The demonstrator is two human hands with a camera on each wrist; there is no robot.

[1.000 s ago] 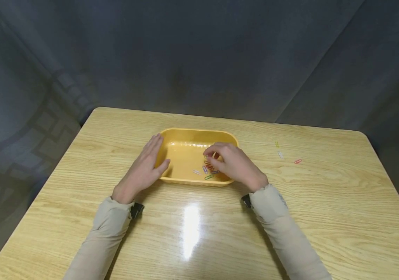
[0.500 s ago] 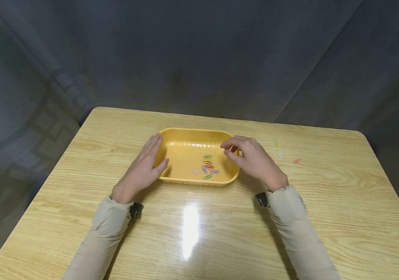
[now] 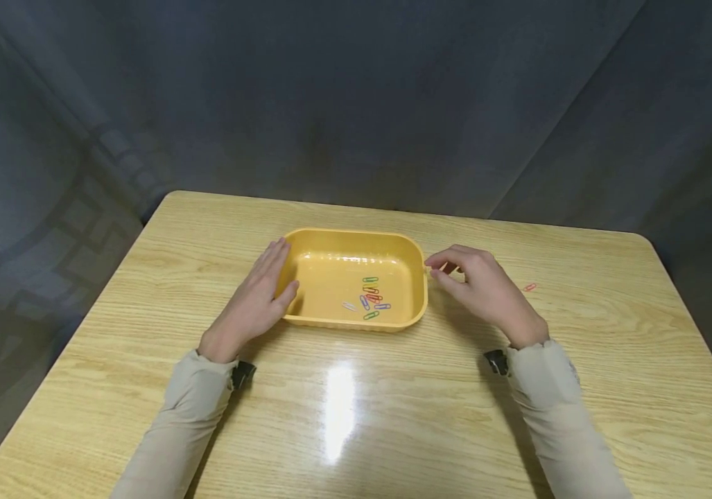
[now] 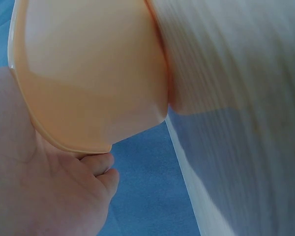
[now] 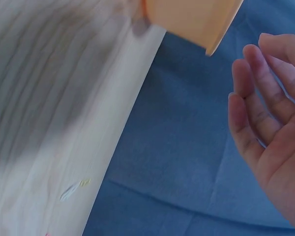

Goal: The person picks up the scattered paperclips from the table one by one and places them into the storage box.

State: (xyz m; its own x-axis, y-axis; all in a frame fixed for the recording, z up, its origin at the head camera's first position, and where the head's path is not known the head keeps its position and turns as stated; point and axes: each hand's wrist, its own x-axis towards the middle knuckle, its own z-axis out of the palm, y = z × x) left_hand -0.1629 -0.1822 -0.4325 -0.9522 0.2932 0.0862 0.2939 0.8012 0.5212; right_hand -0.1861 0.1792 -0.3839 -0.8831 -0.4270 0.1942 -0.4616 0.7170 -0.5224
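A yellow plastic tray sits on the wooden table, holding several coloured paper clips toward its right side. My left hand rests against the tray's left rim, fingers extended along it and thumb reaching over the inside. In the left wrist view, the palm lies along the rim. My right hand hovers just right of the tray, fingers loosely bent; the right wrist view shows nothing in it. On the table, a white paper clip and a yellow paper clip lie together; the right hand hides them in the head view.
A red paper clip lies on the table to the right of the right hand. Dark cloth hangs behind the table's back edge.
My right hand has moved from over the clips inside the tray, across the right rim, to the outside right, now covering the white and yellow clips. The left hand has stayed put.
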